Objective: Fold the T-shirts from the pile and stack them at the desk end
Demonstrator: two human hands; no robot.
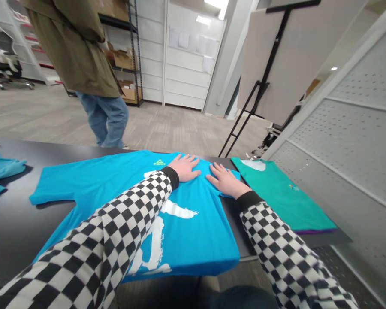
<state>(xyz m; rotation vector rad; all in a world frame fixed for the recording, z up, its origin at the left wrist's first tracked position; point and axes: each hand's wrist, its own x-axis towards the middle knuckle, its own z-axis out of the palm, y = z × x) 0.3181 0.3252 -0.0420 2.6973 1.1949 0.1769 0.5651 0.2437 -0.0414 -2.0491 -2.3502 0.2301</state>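
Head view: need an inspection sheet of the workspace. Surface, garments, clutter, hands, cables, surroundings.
Surface: dark tabletop.
Job's things: blue PEAK T-shirt spread out, white print up, hem past the near table edge.
Clutter: crumpled light-blue garment at left; green garment at right, purple edge beneath.
Hands: left hand flat on the shirt's upper part; right hand at its right-side sleeve; both open.
Cables: nothing seen.
Surroundings: person in olive coat beyond the table; black shelving unit with cardboard boxes; perforated panel at right.
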